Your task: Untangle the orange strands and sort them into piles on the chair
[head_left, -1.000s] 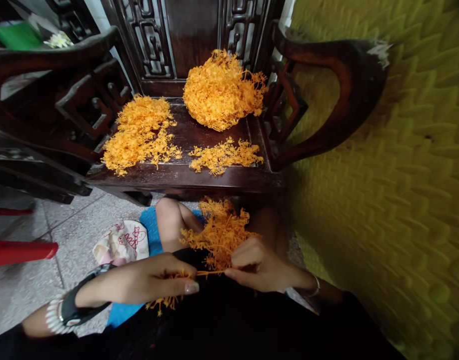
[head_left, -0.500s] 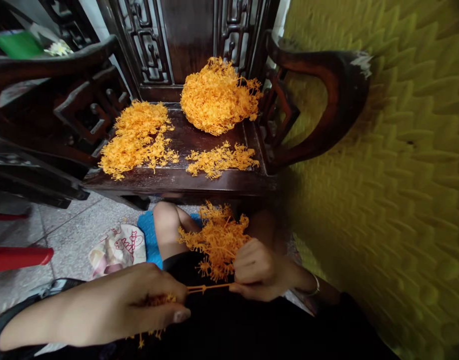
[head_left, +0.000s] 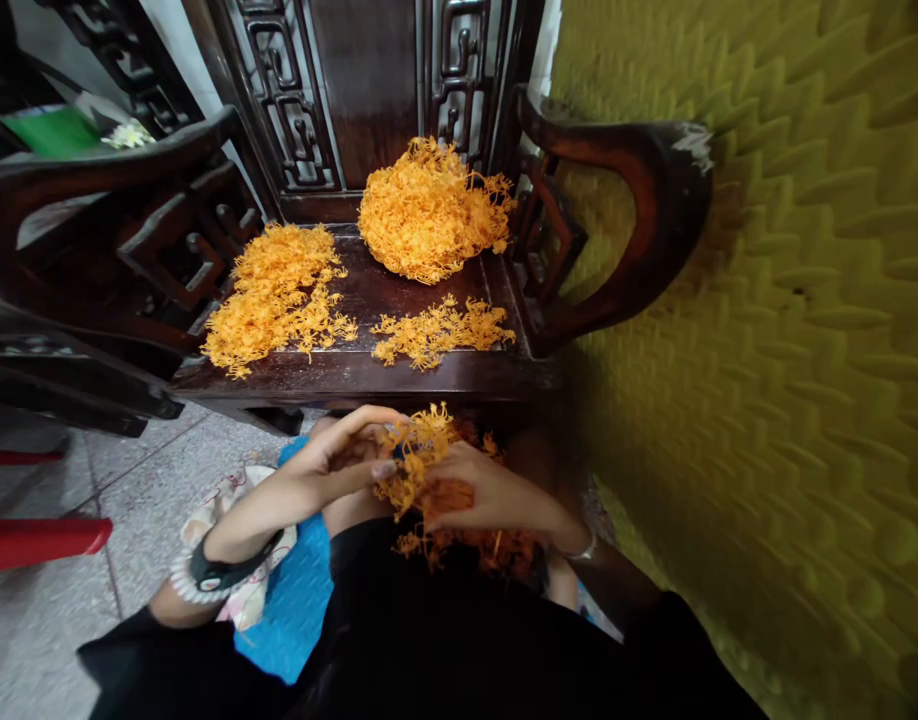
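In front of my lap, my left hand (head_left: 331, 465) curves its thumb and fingers around the near side of a bunch of thin, spidery orange sprigs (head_left: 412, 465). My right hand (head_left: 489, 490) meets it from the other side, fingers closed on the same bunch, with more orange strands (head_left: 450, 494) showing under its palm. Further orange sprigs (head_left: 504, 550) lie below the right hand on my dark clothing. Where exactly the fingertips pinch is partly hidden by the sprigs.
A dark carved wooden chair (head_left: 339, 375) faces me. Its seat bears a big rounded heap of orange sprigs (head_left: 429, 215), a spread pile (head_left: 275, 295) and a smaller patch (head_left: 444, 330). A yellow-green textured wall (head_left: 766, 420) rises at right; a red object (head_left: 43, 540) juts in at left.
My hands were pulling a thin orange strand taut between them; now they are together around a bunch. My left hand has moved forward and right, and the view has shifted slightly.
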{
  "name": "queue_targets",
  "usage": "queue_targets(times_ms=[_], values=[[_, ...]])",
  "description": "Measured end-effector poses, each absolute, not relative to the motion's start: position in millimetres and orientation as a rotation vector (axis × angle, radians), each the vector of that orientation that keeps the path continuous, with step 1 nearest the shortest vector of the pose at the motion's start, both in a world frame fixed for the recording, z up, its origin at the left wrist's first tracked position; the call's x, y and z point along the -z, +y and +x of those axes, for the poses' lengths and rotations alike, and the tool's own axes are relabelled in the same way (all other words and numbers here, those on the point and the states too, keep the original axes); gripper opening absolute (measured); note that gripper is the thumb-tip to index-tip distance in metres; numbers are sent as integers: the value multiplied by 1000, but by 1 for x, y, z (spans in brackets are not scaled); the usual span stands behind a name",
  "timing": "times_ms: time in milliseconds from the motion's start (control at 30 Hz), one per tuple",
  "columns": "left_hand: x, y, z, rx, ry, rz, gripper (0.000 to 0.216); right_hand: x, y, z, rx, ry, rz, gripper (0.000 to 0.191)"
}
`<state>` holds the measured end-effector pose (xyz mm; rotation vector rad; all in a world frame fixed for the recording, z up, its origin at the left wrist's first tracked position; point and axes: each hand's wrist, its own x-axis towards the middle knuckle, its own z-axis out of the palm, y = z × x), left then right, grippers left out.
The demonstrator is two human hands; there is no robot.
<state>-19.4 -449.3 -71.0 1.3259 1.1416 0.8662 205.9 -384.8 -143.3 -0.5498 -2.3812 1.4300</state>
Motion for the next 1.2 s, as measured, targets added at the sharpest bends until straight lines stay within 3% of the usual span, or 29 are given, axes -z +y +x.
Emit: queue_targets(times_ms=[100,200,433,533,600,667,800,867,1067,1200], values=[[92,-444,-10,-1049,1218,1382,29,154,-391,181,-1870,-1934,-549,33],[116,-436,-5,-1236,1434,1453,19,157,-394,163,-2071,-1554,-623,36],[137,-427,0,-1758,1768,1314,20,142,-398,159,-1846,-1541,-692,45],[119,-433,-22,-2077,1952,1178,20,144,-412,174,-1835,-1581,-718,46],[100,-441,-46,-2596,1999,924,20,149,-418,189,-1779,-1593,-818,47],[83,-448,-64,-2728,1882,959,23,152,-419,200,-1647,-1536,-949,46],[87,-448,-43,-2110,1478,1139,27,148,-406,193,-1616,-1319,-989,41],[107,-439,-11,-1970,1283,1140,37,144,-401,180,-1659,-1263,-912,43],[158,-434,57,-1411,1433,1532,47,136,-399,152,-1573,-1117,-845,46],[159,-440,55,-1422,1682,1360,47,137,-408,154,-1685,-1166,-785,42]])
